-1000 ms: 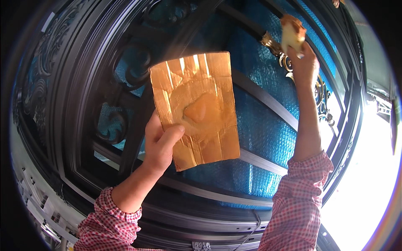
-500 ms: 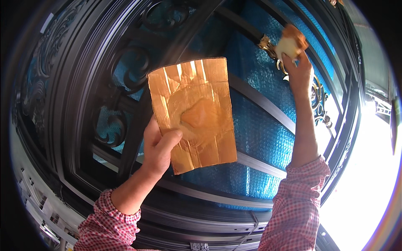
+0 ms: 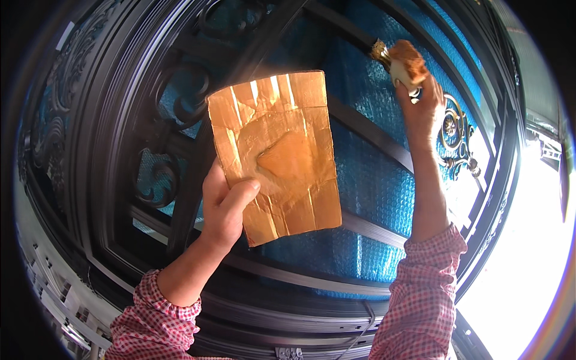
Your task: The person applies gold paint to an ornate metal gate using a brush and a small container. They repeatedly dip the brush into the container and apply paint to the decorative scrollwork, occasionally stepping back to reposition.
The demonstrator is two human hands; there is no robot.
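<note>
My left hand grips the lower left edge of a gold-coated cardboard piece, thumb on its face. A wet-looking puddle of gold paint lies in the middle of the cardboard. My right hand reaches up to the far right, its fingers closed round a pale sponge stained orange-brown. The sponge is beside a gold-coloured collar on a dark bar, partly covering the metalwork; whether they touch, I cannot tell. Just right of that hand, a scrolled ornament shows gold highlights.
A large dark metal gate with bars and scrolls fills the view. Blue bubble wrap lies behind its bars. Bright light floods in at the right. Shelving-like pale shapes appear at the lower left.
My right hand has shifted slightly left with the sponge, uncovering more of the scrolled ornament. The cardboard in my left hand has risen a little in the view.
</note>
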